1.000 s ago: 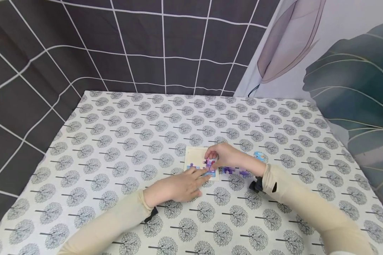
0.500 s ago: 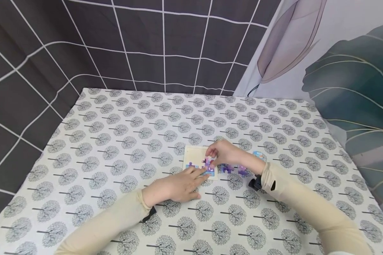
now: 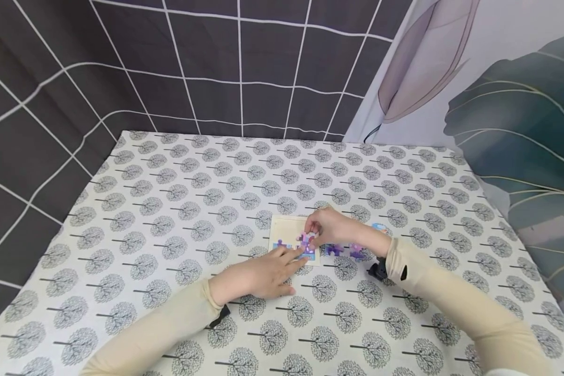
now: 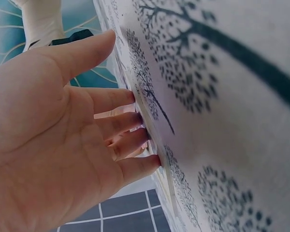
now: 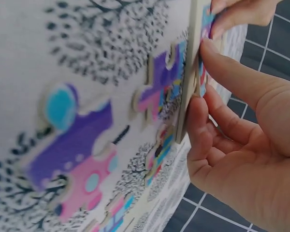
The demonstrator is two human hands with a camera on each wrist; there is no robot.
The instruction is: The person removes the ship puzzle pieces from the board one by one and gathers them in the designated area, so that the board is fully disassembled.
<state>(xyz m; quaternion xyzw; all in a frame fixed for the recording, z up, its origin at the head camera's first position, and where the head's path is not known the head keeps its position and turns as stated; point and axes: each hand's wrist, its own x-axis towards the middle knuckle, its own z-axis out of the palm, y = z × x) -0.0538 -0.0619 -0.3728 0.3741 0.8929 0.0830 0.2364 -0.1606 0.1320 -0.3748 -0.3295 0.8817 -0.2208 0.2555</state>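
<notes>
A pale jigsaw tray (image 3: pixel 282 227) lies on the table, with joined purple and blue puzzle pieces (image 3: pixel 282 244) along its near side. My left hand (image 3: pixel 269 274) rests its spread, nearly straight fingers on these pieces; the left wrist view shows the fingertips (image 4: pixel 154 163) down at the tray's edge. At the tray's right side my right hand (image 3: pixel 331 227) pinches a puzzle piece (image 5: pixel 202 77) between thumb and curled fingers. Much of that piece is hidden by the fingers. Bare tray surface shows at its far left part.
Several loose puzzle pieces lie right of the tray, among them a purple and pink one (image 5: pixel 79 150) and a purple one (image 5: pixel 164 77). A blue piece (image 3: pixel 379 227) lies beyond the right wrist. The tree-print tablecloth (image 3: pixel 192 183) reaches a dark grid curtain (image 3: pixel 207 62).
The view has shifted slightly. My right hand has shifted very slightly at the tray's right side, its pinch unchanged. The left hand stays on the joined pieces.
</notes>
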